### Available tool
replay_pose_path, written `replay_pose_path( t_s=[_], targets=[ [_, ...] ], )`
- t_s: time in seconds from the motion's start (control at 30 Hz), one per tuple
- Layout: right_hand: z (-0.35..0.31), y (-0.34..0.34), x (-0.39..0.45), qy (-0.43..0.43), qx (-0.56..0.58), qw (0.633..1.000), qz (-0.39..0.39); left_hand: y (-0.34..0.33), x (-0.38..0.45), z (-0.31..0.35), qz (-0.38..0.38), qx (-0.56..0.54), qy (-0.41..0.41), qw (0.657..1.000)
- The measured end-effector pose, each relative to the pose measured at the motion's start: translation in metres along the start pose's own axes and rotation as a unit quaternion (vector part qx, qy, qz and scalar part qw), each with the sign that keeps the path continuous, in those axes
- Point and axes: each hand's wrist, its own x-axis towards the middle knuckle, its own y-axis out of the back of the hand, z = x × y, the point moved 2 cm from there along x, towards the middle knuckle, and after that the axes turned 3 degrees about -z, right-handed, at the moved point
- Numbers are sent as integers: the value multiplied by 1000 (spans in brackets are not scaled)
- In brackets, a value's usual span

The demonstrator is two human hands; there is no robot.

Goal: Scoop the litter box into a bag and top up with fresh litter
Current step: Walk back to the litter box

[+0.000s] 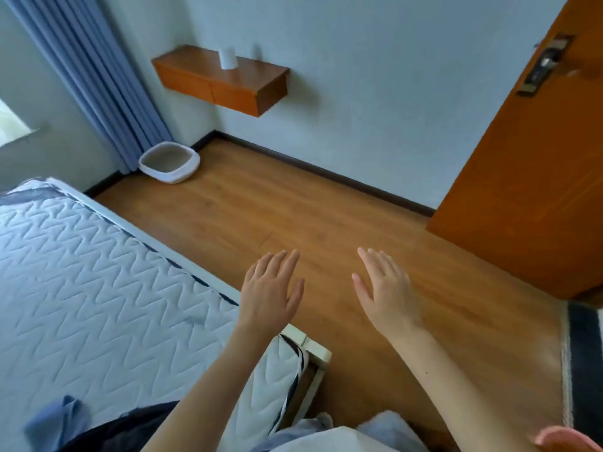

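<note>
The litter box (169,162) sits on the wooden floor (293,216) in the far corner of the room, in the upper left of the frame, a white tray with rounded corners and grey-beige litter inside. It rests just beside the foot of the blue curtain (98,79), which hangs down the left wall, and near the dark skirting board where the two walls meet. Above it and a little to the right, a brown wooden shelf (222,81) is fixed to the pale wall, with a small white cylinder (227,58) standing on top.

Both hands are well apart from the box, held out in the lower middle of the frame, backs up, over the floor. The left hand (270,295) has its fingers (277,262) straight and close together, thumb out to the side, holding nothing. The right hand (388,291) is likewise flat with fingers straight and slightly spread, holding nothing. The two hands are near each other but not touching.

A bed with a white quilted mattress (98,272) fills the left and lower left of the frame; the left forearm crosses over its corner. An orange-brown door (528,158) with a metal lock plate stands at the right, and a dark rug edge (584,353) shows at the lower right
</note>
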Motion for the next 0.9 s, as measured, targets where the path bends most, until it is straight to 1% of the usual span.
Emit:
replay_pose_path(
  t_s=[0.23,0.47,0.7,0.9],
  targets=[
    [-7,-10,81,127,29,991,-33,-3,20,-17,41,20,116,992],
    [27,5,158,230,46,972,-32,-13,70,20,89,31,214,972],
    [75,21,221,286,50,955,-59,-23,124,71,106,34,270,956],
    [89,4,262,313,58,944,-89,-34,144,73,99,42,308,945]
  ],
)
